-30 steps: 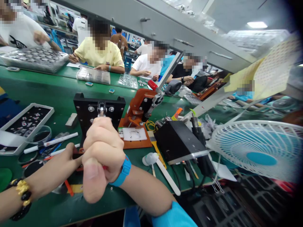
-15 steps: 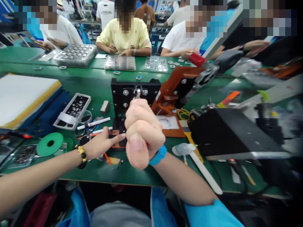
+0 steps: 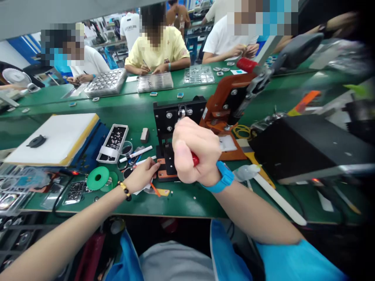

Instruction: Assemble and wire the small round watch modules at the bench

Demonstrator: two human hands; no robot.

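My right hand [image 3: 195,152] is a fist around a red-handled tool [image 3: 195,159], and most of the tool is hidden in the grip. The fist sits just in front of a black upright fixture plate [image 3: 178,115] with metal bolts. My left hand [image 3: 142,175] reaches in low, its fingertips at an orange block [image 3: 162,171] on the fixture's base. I cannot tell whether those fingers pinch something small. Behind the fixture stands an orange toggle press [image 3: 228,93] with a red knob [image 3: 246,64].
A white-framed tray of small parts [image 3: 113,143], white marker pens [image 3: 136,154] and a green tape roll [image 3: 98,178] lie left of my hands. A black box [image 3: 307,150] stands at right. Co-workers sit across the green bench [image 3: 187,203] with parts trays.
The view has swung from tilted to nearly level, and the fan has left it. My right fist has turned, and my left hand has curled its fingers in at the fixture base.
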